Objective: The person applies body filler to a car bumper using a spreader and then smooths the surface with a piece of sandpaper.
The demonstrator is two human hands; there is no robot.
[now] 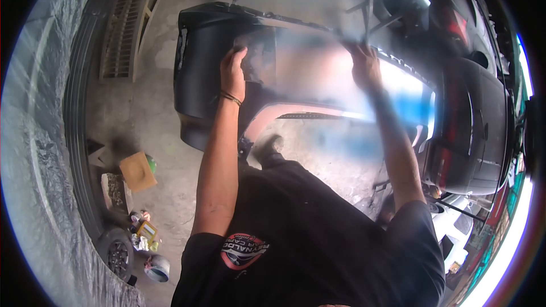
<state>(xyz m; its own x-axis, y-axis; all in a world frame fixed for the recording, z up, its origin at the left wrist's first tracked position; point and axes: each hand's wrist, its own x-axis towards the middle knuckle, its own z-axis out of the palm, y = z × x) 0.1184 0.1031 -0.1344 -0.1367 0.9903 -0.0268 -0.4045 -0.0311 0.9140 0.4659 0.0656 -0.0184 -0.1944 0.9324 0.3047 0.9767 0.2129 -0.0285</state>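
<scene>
A large car body panel, black at the left and pinkish and pale further right, lies in front of me with a wheel-arch cutout on its near side. My left hand, with a dark band at the wrist, is over its left part, fingers curled and thumb pointing right. Beside that thumb a thin grey rectangular patch shows on the panel; whether I grip it is unclear. My right hand is near the panel's far edge, its fingertips blurred against the bright surface.
Parked vehicles, one a dark car, stand at the right. On the concrete floor at the left are a slatted rack, a cardboard piece, a wheel and a tub. Plastic sheeting hangs far left.
</scene>
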